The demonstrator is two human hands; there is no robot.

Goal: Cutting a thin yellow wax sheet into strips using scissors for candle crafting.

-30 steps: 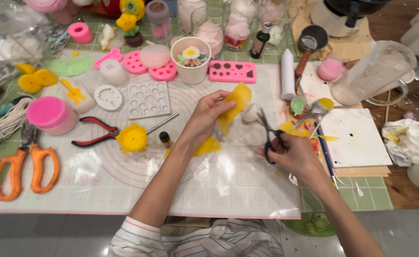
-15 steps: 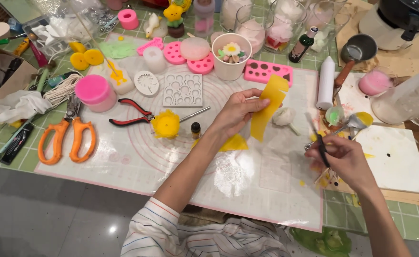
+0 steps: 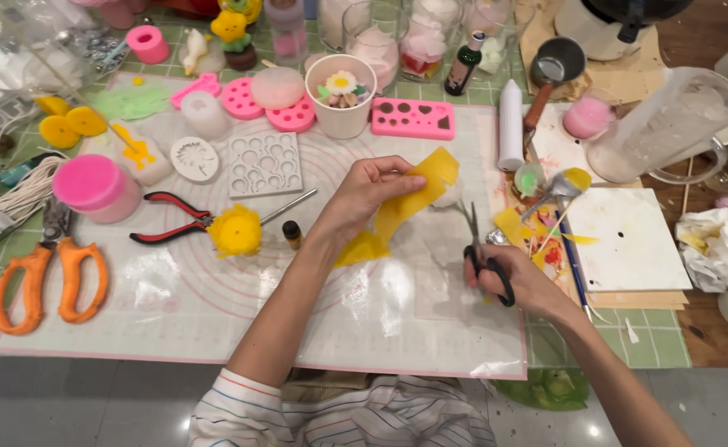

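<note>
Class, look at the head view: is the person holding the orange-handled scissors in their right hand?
No. The right hand holds small black scissors; the orange-handled scissors lie untouched on the mat.

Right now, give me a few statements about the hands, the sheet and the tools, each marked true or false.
1. The left hand holds a yellow sheet. True.
2. The right hand holds pliers. False: it holds black scissors.
3. The red pliers lie on the mat. True.
4. The orange scissors are in a hand. False: they lie at the mat's left edge, untouched.
</note>
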